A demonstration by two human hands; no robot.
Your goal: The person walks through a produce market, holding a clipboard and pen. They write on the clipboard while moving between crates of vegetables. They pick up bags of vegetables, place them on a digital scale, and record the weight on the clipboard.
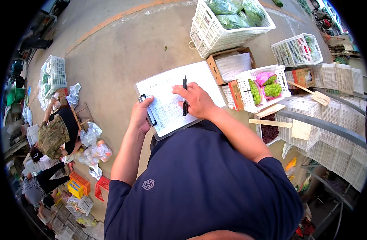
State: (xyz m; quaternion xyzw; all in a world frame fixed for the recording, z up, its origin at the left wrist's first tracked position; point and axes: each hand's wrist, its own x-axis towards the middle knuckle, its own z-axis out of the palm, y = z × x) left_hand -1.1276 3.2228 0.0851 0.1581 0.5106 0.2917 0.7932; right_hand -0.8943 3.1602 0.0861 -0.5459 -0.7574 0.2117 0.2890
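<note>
A clipboard (206, 78) with white sheets of paper (161, 86) lies tilted in front of me. Rows of small handwriting fill much of the top sheet. My left hand (140, 117) grips the board at its left edge, thumb beside the dark metal clip (151, 117). A black pen (185, 109) stands nearly upright in the picture, held by my right hand (200, 103) over the paper. The right index finger stretches across the sheet to the left of the pen. Part of that hand's grip is hidden behind its fingers.
White crates of bagged greens (233, 24) stand ahead, beside an open cardboard box (233, 66). On the right, a crate of green grapes (272, 90) neighbours stacked white crates (335, 120) and a metal rail (327, 127). A person (55, 132) crouches at left near plastic bags (91, 146).
</note>
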